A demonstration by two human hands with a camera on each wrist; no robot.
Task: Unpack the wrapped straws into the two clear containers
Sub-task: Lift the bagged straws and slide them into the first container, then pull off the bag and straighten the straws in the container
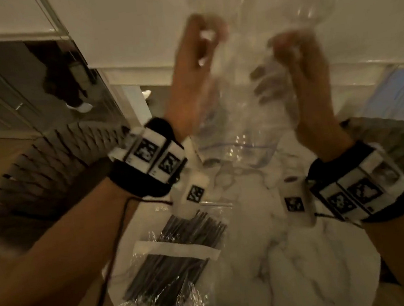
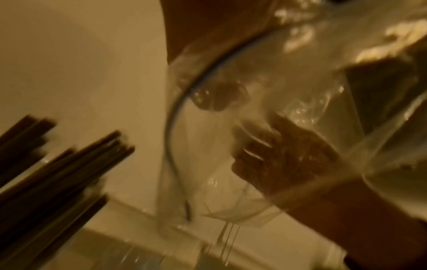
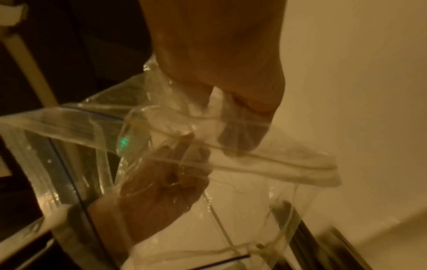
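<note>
Above the marble table, both hands raised, a clear zip bag held up between them with its mouth hanging downward. Left hand pinching a fold of the film at the top, thumb and fingers curled together on it; right hand likewise bunched round the plastic, fingers curled into the crumpled film. Heavy motion blur on both, so finer finger placement not to be told. Seen through the bag from the left wrist view, the right hand's fingers pressed against the film from the far side. Down on the table, nearer the left forearm, two packs of dark wrapped straws lying side by side, still sealed in their clear wrap, a white label band across the nearer one. No rigid clear containers plainly visible; possibly hidden behind the bag, or not in frame. Judged as an early step: shaking out or clearing away the outer bag, with the straw packs not yet opened. Next move likely calling for setting the bag aside well clear of the packs, then taking up one pack and tearing its wrap without scattering the straws. Thin film clingy and slippery, so a firm pinch needed.
</note>
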